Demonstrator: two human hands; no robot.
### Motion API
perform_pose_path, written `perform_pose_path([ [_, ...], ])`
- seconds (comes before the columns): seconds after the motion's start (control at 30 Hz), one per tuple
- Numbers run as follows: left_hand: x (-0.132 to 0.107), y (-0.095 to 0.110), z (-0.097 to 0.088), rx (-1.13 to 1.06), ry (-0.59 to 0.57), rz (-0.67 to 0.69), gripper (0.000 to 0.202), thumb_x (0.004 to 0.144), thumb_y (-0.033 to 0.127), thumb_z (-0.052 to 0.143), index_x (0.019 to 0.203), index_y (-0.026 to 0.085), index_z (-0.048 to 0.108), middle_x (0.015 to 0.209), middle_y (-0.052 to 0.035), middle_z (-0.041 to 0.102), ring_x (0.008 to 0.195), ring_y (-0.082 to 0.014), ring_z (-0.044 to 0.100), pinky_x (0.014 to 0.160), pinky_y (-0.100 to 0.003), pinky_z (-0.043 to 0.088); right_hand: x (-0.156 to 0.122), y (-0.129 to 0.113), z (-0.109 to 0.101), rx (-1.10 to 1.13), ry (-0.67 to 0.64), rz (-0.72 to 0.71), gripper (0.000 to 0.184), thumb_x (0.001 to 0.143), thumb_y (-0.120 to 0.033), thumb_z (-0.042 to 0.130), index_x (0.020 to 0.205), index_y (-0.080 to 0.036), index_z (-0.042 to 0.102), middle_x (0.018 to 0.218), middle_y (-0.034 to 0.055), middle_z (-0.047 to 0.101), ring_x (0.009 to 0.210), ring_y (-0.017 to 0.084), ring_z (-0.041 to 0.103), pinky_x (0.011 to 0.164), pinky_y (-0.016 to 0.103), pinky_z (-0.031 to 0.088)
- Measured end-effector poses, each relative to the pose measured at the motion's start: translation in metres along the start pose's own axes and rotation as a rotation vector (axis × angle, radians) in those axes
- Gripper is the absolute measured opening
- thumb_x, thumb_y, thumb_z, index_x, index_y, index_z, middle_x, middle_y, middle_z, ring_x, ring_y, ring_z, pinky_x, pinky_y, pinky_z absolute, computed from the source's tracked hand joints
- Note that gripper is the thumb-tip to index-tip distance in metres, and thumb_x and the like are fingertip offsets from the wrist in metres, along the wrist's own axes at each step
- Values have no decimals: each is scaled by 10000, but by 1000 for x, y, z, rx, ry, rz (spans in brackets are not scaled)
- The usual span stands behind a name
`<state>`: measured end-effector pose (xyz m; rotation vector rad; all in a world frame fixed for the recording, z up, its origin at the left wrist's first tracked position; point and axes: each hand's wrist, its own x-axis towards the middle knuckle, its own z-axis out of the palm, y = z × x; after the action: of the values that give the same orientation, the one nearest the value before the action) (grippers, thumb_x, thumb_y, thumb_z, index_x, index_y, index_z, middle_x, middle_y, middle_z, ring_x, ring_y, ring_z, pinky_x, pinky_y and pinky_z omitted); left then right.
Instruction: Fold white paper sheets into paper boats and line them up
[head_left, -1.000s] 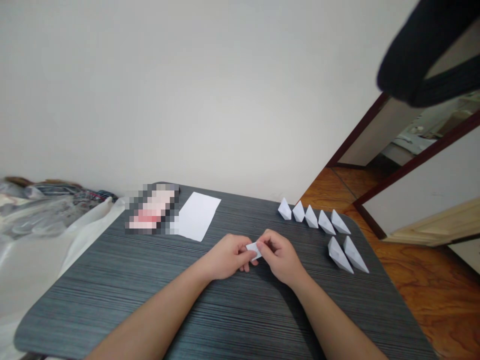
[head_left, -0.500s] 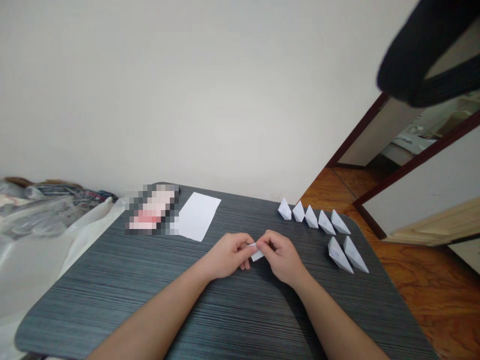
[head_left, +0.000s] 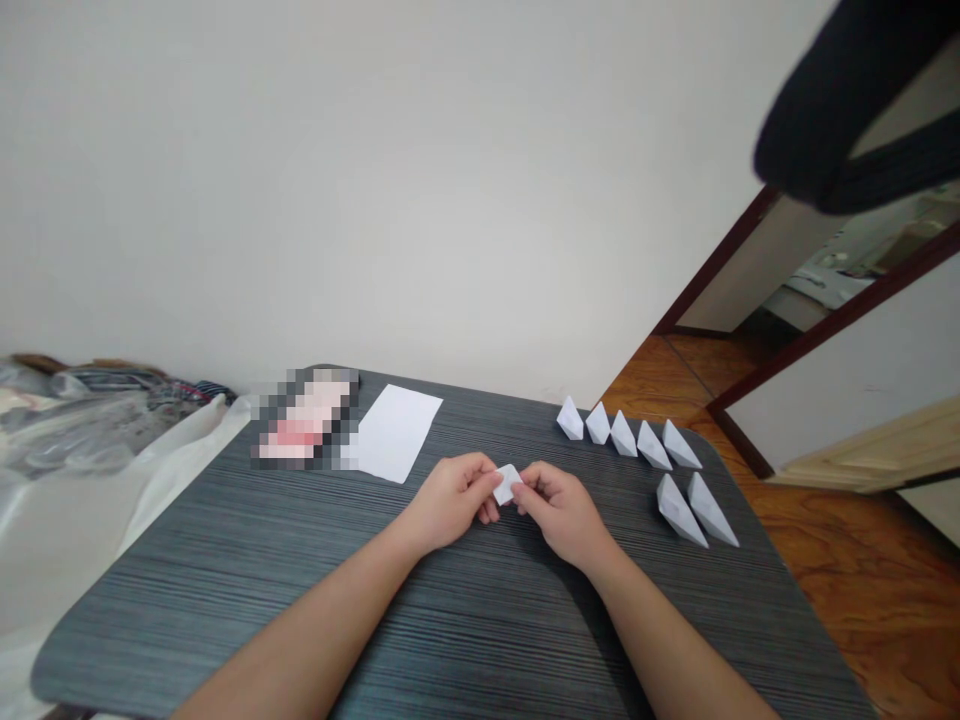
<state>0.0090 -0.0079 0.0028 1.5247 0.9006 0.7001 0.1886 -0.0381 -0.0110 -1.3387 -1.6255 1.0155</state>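
Observation:
Between my two hands is a small folded piece of white paper [head_left: 507,483], raised a little over the dark table [head_left: 300,590]. My left hand [head_left: 455,503] pinches its left edge between thumb and fingers. On the right edge, my right hand [head_left: 559,512] grips it the same way, thumb on the near face. The paper looks like a small diamond with its flat face turned up. Several folded white paper boats [head_left: 622,436] stand at the table's right side, in a back row and a nearer pair [head_left: 712,510].
A flat white sheet of paper [head_left: 397,432] lies at the back left of the table. Beside it is a blurred-out pinkish item [head_left: 304,415]. A pale wall rises behind the table. Plastic-covered things [head_left: 112,420] are on the left, and a dark strap [head_left: 825,120] hangs at upper right.
The folded paper has been turned, so more of its face shows as a diamond. My left hand has shifted slightly up. The boats and the sheet stay in place.

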Motion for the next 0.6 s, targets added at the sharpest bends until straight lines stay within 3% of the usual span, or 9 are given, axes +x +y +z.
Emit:
perform_pose_path([
  [0.23,1,-2,1,-32,-105,-50,223,815,340,518,807,121,560,774,-63,670,550,-109,595,526,-236,483,1,-3,0,114,-9,21,184,835,-304,545,702,-178,527,624,-12,576,582,121,517,559,233,397],
  [0.6,0,0,1,-41,-53,-50,238,822,360,513,791,125,542,722,-59,663,544,-113,593,531,-243,486,2,1,-3,1,-29,4,234,845,-310,520,652,-179,514,590,-30,527,548,107,469,543,222,369],
])
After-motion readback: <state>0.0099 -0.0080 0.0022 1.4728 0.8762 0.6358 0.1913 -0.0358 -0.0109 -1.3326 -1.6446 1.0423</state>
